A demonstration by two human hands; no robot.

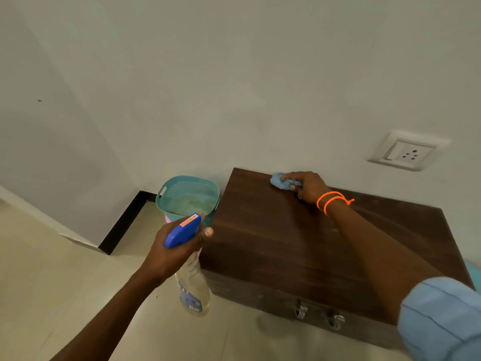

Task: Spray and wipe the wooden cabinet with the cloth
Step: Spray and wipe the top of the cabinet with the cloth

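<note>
The single head view looks forward and down from close above the dark wooden cabinet (325, 246) toward a room corner.

Home room: tiled floor (65, 282), wall socket (407, 151)

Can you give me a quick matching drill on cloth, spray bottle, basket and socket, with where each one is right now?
Things:
1. cloth
2. spray bottle
3. basket
4. socket

Places:
A. on the wall above the cabinet
B. on the floor beside the cabinet's left end
C. gripped by the left hand, off the cabinet
D. bunched under the right hand at the cabinet top's far edge

Pairs: 1-D, 2-C, 3-B, 4-A
</note>
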